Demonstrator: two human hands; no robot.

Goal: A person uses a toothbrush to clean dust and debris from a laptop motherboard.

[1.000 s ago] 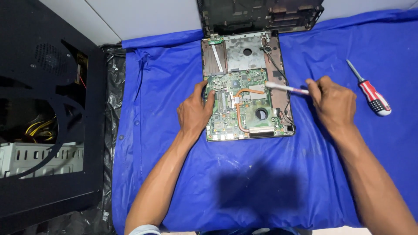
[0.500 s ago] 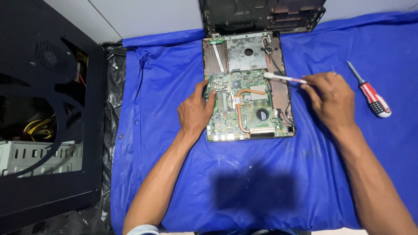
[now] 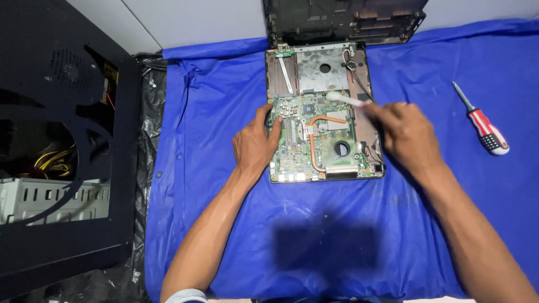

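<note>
Head view: the left hand is lying flat, steadying the green laptop motherboard, thin, stiff and fragile, best gripped by its edges, while the right hand is pinching a light white brush over its top edge.

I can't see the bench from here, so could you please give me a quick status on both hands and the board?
Left hand flat on green circuit board edge. Right hand holds white tool, tip over board. Screwdriver lies apart on blue cloth.
</note>
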